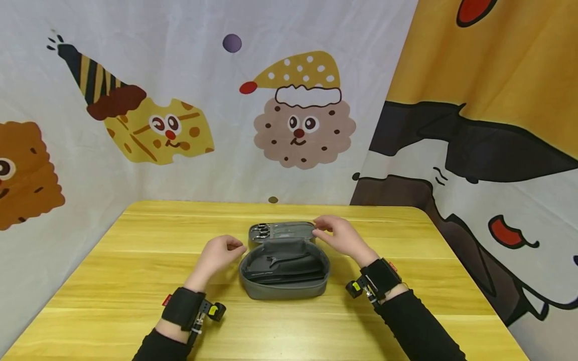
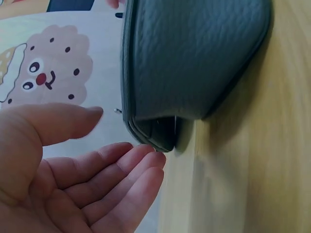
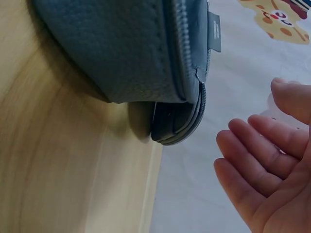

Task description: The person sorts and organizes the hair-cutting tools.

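Note:
A grey zip case (image 1: 284, 291) lies unzipped on the table with its lid (image 1: 293, 230) folded back behind it. Metal scissors (image 1: 263, 230) are tucked at the left of the lid. Dark, long tools (image 1: 289, 265) lie inside the case's main part. My left hand (image 1: 221, 253) hovers at the case's left side, fingers loosely bent with nothing in them. In the left wrist view its fingertips (image 2: 156, 162) come close to the lid's edge. My right hand (image 1: 340, 234) is beside the lid's right end, holding nothing. The right wrist view shows its relaxed fingers (image 3: 243, 160) apart from the case.
The wooden table (image 1: 113, 281) spreads out on all sides of the case. Behind it hangs a pale curtain (image 1: 203, 180) with cartoon snack prints. Each wrist wears a black strap with a small camera, such as the left camera (image 1: 217, 312).

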`<state>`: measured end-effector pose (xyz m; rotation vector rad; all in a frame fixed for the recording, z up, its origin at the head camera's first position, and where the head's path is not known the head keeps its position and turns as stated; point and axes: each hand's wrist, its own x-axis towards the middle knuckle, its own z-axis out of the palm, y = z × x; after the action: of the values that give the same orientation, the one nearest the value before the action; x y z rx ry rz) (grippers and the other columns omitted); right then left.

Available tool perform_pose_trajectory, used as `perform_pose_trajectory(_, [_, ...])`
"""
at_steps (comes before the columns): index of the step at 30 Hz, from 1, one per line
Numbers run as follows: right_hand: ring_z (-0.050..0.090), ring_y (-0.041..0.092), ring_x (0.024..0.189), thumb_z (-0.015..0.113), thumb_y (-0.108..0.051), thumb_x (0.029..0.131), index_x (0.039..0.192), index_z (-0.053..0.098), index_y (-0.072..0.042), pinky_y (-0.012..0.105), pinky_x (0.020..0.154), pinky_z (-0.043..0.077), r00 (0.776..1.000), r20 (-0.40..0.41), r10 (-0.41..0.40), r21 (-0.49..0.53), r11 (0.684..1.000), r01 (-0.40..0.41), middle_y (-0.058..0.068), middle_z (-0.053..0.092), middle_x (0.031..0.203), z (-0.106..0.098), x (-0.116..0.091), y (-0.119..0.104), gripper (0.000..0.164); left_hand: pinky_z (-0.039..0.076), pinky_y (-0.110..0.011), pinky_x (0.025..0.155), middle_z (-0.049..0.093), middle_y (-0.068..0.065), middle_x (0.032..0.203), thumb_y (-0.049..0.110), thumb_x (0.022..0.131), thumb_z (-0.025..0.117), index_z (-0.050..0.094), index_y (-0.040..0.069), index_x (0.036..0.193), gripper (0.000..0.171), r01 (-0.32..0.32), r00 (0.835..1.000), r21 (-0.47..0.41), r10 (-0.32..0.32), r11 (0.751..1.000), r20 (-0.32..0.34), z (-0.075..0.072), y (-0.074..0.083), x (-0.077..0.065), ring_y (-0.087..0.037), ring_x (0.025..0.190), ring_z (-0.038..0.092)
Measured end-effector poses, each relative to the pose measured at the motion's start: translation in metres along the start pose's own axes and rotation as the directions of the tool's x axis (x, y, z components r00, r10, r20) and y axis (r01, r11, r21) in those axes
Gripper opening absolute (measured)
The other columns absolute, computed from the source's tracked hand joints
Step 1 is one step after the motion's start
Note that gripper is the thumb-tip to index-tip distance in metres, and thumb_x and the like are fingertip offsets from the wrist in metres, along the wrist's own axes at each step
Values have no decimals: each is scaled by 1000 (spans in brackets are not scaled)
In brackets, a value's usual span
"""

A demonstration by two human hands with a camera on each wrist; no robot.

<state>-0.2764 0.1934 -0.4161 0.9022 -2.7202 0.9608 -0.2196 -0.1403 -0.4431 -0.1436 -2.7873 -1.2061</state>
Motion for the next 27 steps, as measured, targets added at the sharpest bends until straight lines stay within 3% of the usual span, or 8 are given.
perform_pose_trajectory(5, [63,29,105,65,-21,97,128,62,2,43,93,50,997,14,82,-4,997,-82,16,66,117,1,-1,6,39,55,-42,80,67,-20,109,25,94,69,61,-9,125,47,70,994,-106,-60,992,92,-5,-5,11,-31,91,68])
perform_pose_trajectory(11, [63,30,105,64,-24,99,131,60,4,42,91,51,987,38,154,33,987,-155,15,66,115,4,-3,13,43,55,-44,85,61,-27,120,28,95,69,47,-14,137,63,140,977,-252,-92,957,193,-7,-5,25,-36,99,66])
perform_pose_trajectory(20, [62,33,109,61,-29,100,136,54,6,45,95,49,969,87,232,58,970,-237,19,64,120,7,2,22,50,55,-44,86,63,-28,118,29,94,70,46,-16,137,67,117,971,-230,-63,966,232,-10,-3,40,-37,99,66])
perform_pose_trajectory(27, [59,35,114,59,-31,101,138,51,8,46,97,48,954,112,276,69,956,-285,22,62,126,12,8,29,54,55,-43,85,64,-25,116,33,93,71,45,-14,139,70,151,958,-214,-89,965,274,-8,-4,49,-34,98,67])
